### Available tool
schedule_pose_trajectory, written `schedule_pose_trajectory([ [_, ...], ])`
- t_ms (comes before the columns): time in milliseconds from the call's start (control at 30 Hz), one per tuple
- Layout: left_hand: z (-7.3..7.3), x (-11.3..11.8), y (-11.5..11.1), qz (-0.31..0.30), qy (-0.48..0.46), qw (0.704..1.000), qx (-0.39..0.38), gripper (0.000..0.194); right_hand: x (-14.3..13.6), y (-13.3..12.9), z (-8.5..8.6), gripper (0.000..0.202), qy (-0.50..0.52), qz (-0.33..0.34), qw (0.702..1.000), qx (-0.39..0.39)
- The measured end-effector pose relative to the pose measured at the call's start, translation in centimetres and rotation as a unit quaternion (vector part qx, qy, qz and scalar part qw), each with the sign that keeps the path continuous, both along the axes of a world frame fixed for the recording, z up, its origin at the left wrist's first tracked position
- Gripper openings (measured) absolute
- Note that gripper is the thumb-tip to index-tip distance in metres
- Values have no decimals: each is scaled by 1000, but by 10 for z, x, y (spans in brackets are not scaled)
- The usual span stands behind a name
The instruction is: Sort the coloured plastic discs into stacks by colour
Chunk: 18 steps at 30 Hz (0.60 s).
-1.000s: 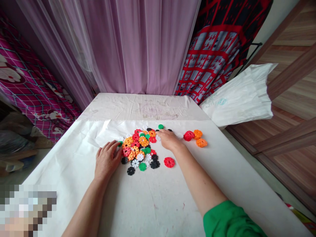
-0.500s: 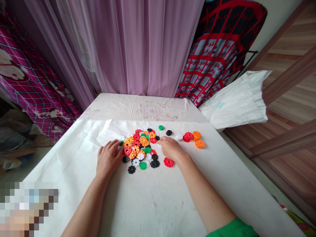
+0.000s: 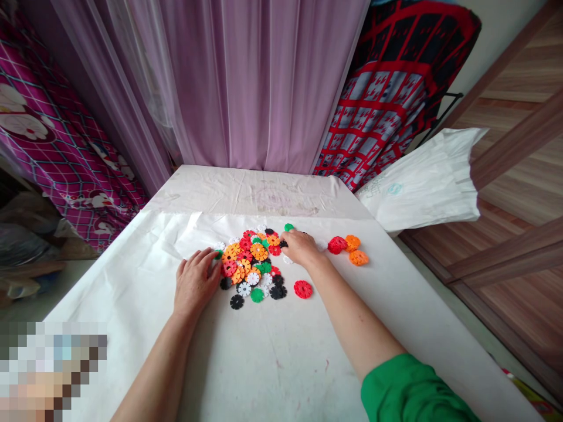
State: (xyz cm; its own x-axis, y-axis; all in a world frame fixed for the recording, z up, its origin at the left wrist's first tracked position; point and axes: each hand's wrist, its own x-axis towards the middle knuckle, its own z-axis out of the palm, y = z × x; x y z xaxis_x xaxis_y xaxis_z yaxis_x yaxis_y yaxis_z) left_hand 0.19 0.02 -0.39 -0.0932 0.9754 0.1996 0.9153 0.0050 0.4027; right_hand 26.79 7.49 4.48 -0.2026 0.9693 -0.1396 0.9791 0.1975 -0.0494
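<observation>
Slotted plastic snowflake discs in red, orange, white, black and green lie in a loose pile (image 3: 258, 252) on the white-covered table. My left hand (image 3: 197, 278) rests flat at the pile's left edge, fingers stretched out, with a green disc (image 3: 219, 254) by the fingertips. At the pile's upper right, my right hand (image 3: 299, 246) has its fingers bent and pressed together. A black disc (image 3: 284, 244) shows under its fingertips; whether the fingers grip it is hidden. Just beyond them lies a green disc (image 3: 288, 227). A red stack of discs (image 3: 303, 289) sits apart, nearer to me.
Right of my right hand are a red cluster of discs (image 3: 337, 245) and two orange ones (image 3: 358, 258). A white bag (image 3: 426, 187) stands at the table's right edge. Purple curtains (image 3: 272, 82) hang behind the table (image 3: 272, 363).
My right hand has moved slightly away from me along the pile's right side and now covers a black disc seen there before. My left hand has stayed in place.
</observation>
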Motion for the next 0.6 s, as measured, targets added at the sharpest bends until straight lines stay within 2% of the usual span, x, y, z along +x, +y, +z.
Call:
schedule_pose_trajectory([
  [167, 0, 0, 0, 4, 0, 1000, 1, 40, 12, 7, 7, 18, 40, -25, 999, -6],
  [467, 1, 1, -1, 4, 3, 1000, 1, 40, 68, 30, 16, 24, 95, -151, 981, 74],
  [600, 1, 0, 0, 0, 2, 1000, -7, 41, 72, 43, 19, 24, 94, -155, 983, 21],
])
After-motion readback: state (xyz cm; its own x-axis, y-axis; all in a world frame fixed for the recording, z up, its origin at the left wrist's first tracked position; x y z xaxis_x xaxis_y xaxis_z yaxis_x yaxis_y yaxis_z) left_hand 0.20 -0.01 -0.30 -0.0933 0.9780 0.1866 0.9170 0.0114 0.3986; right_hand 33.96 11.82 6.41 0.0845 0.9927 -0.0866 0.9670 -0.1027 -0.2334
